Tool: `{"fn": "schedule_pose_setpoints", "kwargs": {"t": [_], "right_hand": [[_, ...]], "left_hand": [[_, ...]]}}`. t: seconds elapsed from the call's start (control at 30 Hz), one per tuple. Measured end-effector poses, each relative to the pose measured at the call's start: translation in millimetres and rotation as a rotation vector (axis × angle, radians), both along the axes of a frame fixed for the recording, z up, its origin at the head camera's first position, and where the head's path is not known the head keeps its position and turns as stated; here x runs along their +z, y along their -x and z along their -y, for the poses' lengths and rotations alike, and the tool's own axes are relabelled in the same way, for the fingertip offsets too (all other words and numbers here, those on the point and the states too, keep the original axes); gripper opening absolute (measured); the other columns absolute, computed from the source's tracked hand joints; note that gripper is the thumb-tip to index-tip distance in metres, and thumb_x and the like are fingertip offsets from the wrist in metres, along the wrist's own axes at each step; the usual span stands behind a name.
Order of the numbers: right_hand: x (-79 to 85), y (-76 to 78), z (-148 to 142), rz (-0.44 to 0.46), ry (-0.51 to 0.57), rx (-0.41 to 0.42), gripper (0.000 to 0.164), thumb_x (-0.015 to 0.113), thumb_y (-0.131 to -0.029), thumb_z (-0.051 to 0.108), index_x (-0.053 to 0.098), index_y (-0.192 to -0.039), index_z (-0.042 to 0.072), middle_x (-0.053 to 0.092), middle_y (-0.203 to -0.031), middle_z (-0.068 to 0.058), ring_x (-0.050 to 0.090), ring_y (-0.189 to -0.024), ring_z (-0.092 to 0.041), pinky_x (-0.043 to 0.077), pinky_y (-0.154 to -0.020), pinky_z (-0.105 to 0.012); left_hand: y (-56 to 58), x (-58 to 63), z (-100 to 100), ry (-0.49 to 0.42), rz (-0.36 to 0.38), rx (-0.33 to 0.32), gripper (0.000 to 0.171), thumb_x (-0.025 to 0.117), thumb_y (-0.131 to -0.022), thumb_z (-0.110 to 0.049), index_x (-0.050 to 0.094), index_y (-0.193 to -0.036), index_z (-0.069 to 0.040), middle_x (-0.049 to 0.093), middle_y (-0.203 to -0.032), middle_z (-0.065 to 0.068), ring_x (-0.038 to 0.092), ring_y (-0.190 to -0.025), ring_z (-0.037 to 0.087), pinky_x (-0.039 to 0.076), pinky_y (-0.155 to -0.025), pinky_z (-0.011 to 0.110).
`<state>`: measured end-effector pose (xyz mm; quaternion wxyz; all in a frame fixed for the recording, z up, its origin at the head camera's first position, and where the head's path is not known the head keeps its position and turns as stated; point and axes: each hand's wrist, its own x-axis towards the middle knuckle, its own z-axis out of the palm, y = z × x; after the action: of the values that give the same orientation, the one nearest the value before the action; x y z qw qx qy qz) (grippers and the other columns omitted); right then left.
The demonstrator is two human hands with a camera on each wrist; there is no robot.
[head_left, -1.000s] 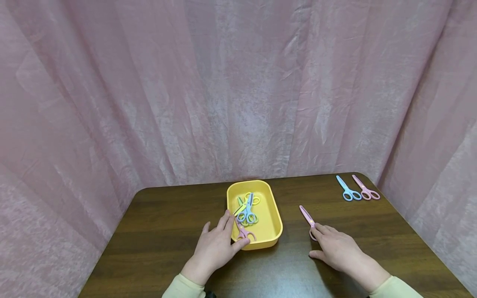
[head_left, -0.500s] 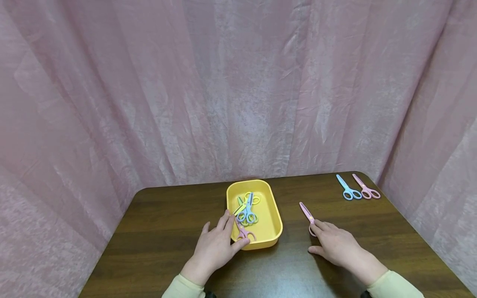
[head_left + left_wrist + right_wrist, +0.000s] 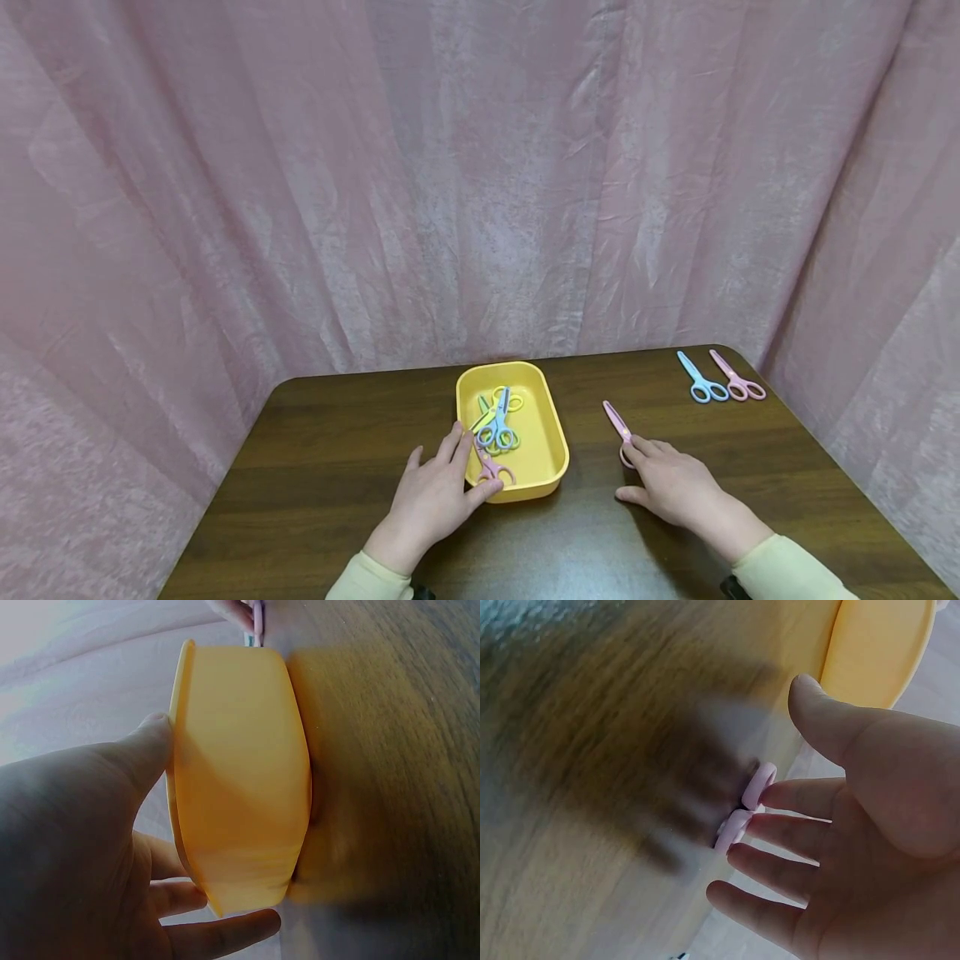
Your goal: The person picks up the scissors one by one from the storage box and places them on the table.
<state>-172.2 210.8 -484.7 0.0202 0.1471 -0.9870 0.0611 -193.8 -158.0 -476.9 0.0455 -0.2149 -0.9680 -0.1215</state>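
My left hand (image 3: 435,496) rests at the near left corner of a yellow tray (image 3: 557,442). In the left wrist view its thumb touches the rim, and straight fingers lie along the outer side of the tray (image 3: 240,765). Straight fingers of my right hand (image 3: 675,492) touch the handle of pink scissors (image 3: 617,421) lying on the table. In the right wrist view the fingertips meet the pink finger loops (image 3: 759,786), while the thumb stands apart. My hand partly hides the handle in the head view.
Inside the tray lie blue scissors (image 3: 497,433) over yellow and green ones, plus pink scissors at the near end. At the table's far right corner, blue scissors (image 3: 701,383) and another pink pair (image 3: 738,383) lie side by side. A pink curtain (image 3: 480,208) hangs behind the table.
My right hand and the pink scissors under its fingertips have slid a little away from me across the table. The left hand and the tray have stayed put.
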Motion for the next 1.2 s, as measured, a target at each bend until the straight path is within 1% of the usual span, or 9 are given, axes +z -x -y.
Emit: {"fn": "schedule_pose_setpoints", "kwargs": {"t": [0.3, 0.67, 0.9, 1.0, 1.2], "right_hand": [[0.8, 9.6, -2.6, 0.040, -0.005, -0.030, 0.068, 0.084, -0.096, 0.050, 0.069, -0.141, 0.001, 0.062, -0.151, -0.027, 0.060, -0.136, -0.050, 0.054, -0.101, -0.068], [-0.8, 20.6, -9.2, 0.035, -0.002, -0.048, 0.064, 0.083, -0.097, 0.047, 0.070, -0.139, 0.000, 0.062, -0.151, -0.028, 0.060, -0.135, -0.051, 0.054, -0.101, -0.069], [1.6, 26.5, -12.2, 0.045, -0.016, -0.055, 0.066, 0.082, -0.098, 0.049, 0.069, -0.140, 0.000, 0.061, -0.151, -0.029, 0.059, -0.135, -0.052, 0.053, -0.102, -0.069], [1.5, 28.7, -13.7, 0.046, -0.016, -0.060, 0.065, 0.082, -0.098, 0.049, 0.069, -0.140, 0.001, 0.061, -0.151, -0.029, 0.060, -0.134, -0.051, 0.053, -0.102, -0.069], [2.1, 35.8, -18.5, 0.059, -0.016, -0.074, 0.067, 0.082, -0.099, 0.047, 0.069, -0.142, -0.002, 0.061, -0.152, -0.030, 0.059, -0.135, -0.052, 0.053, -0.101, -0.069]], "left_hand": [[0.3, 0.5, -0.1, 0.002, -0.003, 0.004, 0.091, 0.063, -0.103, -0.072, 0.054, -0.162, -0.004, 0.047, -0.169, 0.019, 0.069, -0.131, 0.036, 0.039, -0.117, 0.072], [0.1, 1.3, -0.7, 0.004, -0.004, 0.005, 0.090, 0.063, -0.103, -0.072, 0.055, -0.162, -0.004, 0.047, -0.169, 0.019, 0.069, -0.131, 0.036, 0.039, -0.117, 0.072], [-0.1, 1.1, 0.0, 0.009, -0.013, 0.002, 0.091, 0.061, -0.103, -0.074, 0.055, -0.161, -0.005, 0.047, -0.169, 0.018, 0.071, -0.129, 0.036, 0.040, -0.116, 0.072], [0.1, 1.0, 0.2, 0.010, -0.016, 0.001, 0.092, 0.060, -0.103, -0.075, 0.055, -0.162, -0.005, 0.047, -0.169, 0.018, 0.071, -0.129, 0.036, 0.040, -0.116, 0.072], [0.2, 1.2, 0.3, 0.012, -0.012, 0.002, 0.091, 0.061, -0.103, -0.074, 0.055, -0.162, -0.005, 0.047, -0.169, 0.018, 0.070, -0.130, 0.035, 0.040, -0.116, 0.072]]}}
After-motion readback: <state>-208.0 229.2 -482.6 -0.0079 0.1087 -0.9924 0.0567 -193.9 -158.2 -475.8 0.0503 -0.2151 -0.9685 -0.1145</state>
